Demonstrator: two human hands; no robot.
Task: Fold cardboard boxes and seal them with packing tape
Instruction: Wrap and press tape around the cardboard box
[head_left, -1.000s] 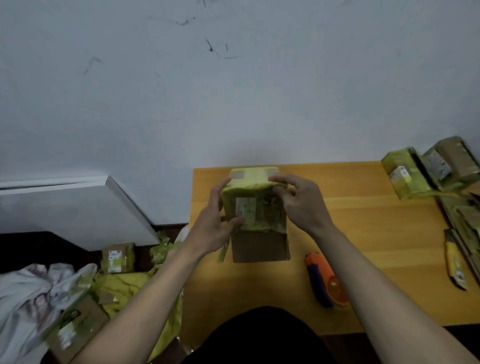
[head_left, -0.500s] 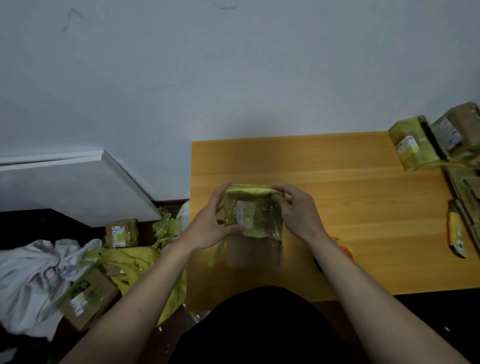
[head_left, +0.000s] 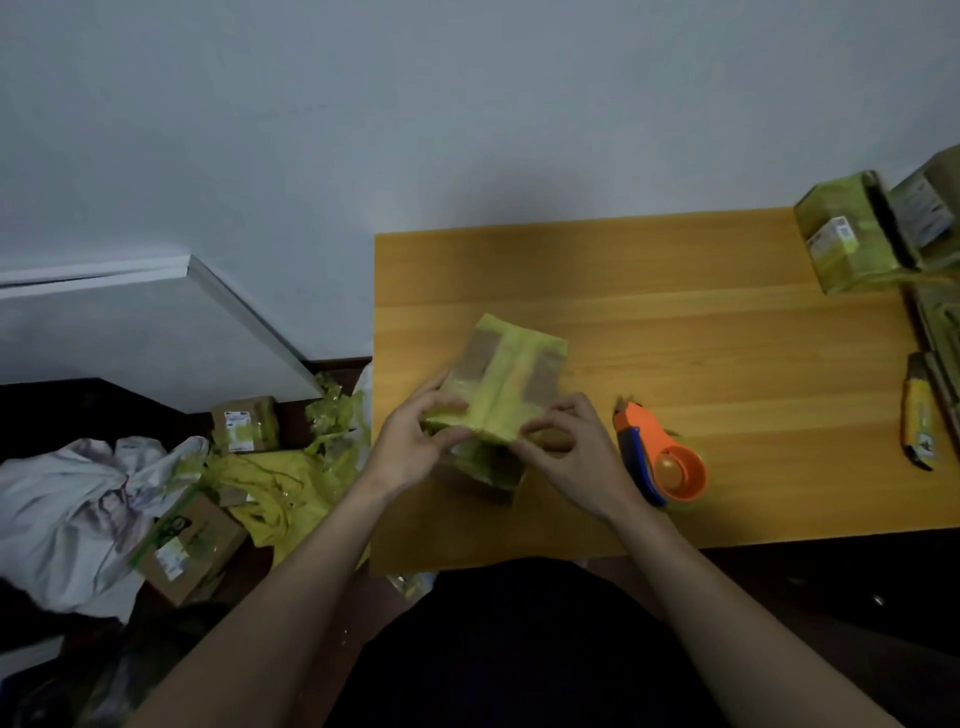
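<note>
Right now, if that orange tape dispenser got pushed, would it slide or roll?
The tape dispenser lies flat on the table, round side up, so it probably slides rather than rolls. It looks like hard plastic, likely stiff and light.

Box tipped over in both hands; tape dispenser uncovered

The cardboard box (head_left: 498, 395), which had stood upright with its labelled face toward the camera a second earlier, was turned so that a face crossed by yellow tape pointed up and its far end tilted away. The left hand (head_left: 410, 447) shifted from the box's left side to its near left corner, and the right hand (head_left: 569, 457) moved from the top right edge down to the near right corner. The orange and blue tape dispenser (head_left: 660, 460), half hidden behind the right wrist half a second earlier, lay fully exposed on the table (head_left: 727, 332).
</note>
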